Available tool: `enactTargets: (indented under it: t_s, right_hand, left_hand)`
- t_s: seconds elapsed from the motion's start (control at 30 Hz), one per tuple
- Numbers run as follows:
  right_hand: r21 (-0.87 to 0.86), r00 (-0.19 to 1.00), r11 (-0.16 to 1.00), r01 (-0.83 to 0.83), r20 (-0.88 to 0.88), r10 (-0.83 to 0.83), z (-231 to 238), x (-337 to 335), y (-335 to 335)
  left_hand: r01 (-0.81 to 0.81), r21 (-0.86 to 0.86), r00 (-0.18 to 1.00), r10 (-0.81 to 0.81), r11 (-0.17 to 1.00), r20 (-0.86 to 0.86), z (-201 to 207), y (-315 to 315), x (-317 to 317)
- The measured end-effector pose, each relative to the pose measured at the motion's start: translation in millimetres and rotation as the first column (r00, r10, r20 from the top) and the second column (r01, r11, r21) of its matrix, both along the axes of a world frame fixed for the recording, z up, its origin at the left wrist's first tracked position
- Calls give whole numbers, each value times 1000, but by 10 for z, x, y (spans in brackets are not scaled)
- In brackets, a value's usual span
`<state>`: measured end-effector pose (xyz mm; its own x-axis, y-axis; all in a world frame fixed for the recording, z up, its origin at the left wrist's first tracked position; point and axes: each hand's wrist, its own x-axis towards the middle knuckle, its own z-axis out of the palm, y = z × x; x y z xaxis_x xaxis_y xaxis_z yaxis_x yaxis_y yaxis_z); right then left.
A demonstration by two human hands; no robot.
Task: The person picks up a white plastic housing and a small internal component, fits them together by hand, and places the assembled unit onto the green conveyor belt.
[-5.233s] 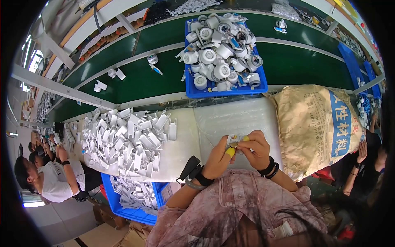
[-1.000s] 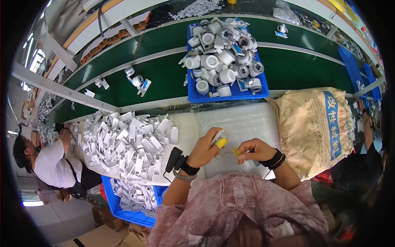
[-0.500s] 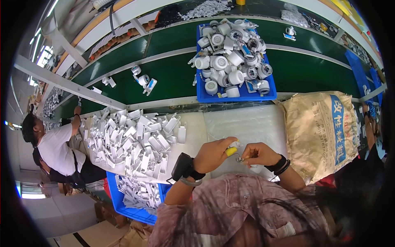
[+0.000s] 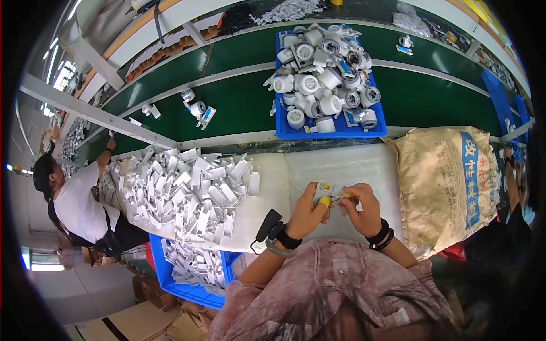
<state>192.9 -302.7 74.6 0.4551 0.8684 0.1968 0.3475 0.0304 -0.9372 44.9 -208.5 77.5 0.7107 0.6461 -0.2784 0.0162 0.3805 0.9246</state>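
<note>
Over the pale worktop (image 4: 267,213), my left hand (image 4: 307,219) is closed round a small white plastic part (image 4: 326,186), its yellow-covered thumb pressing along it. My right hand (image 4: 363,211) meets it from the right, thumb and finger pinched together at the part's edge. What those right fingertips grip is too small to make out; a yellow cover shows on one finger. To the left of my hands lies a heap of white plastic pieces (image 4: 193,187). Beyond them stands a blue tray (image 4: 335,135) piled with round white housings (image 4: 307,85).
A brown sack (image 4: 435,193) sits at the right end of the worktop. More white pieces fill a blue bin (image 4: 193,295) below the left edge. Several housings (image 4: 197,108) lie on the green conveyor (image 4: 239,102). A co-worker (image 4: 82,199) is at the far left.
My right hand has moved up to the white part, where before it held a small metallic piece apart from my left hand. My left hand has turned more upright.
</note>
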Motion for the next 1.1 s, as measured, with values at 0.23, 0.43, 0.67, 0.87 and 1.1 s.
enactTargets:
  t_s: [0.23, 0.43, 0.67, 0.87, 1.1]
  right_hand:
    - [170, 902, 959, -225, 409, 139, 28, 131, -3]
    - [257, 907, 958, -128, 422, 8, 15, 114, -3]
    - [259, 891, 954, -154, 454, 20, 10, 132, -14]
    - [270, 883, 950, -159, 470, 14, -6, 134, -9]
    - [242, 865, 946, -216, 497, 70, 40, 181, -6]
  left_hand:
    - [55, -9, 998, -55, 998, 36, 34, -96, -18]
    - [88, 23, 995, -89, 996, 41, 80, -139, -5]
    - [115, 37, 990, -117, 993, 78, 64, -189, 3]
    - [113, 163, 993, -118, 980, 18, 51, -207, -12]
    - [58, 84, 995, -64, 995, 82, 100, -232, 0]
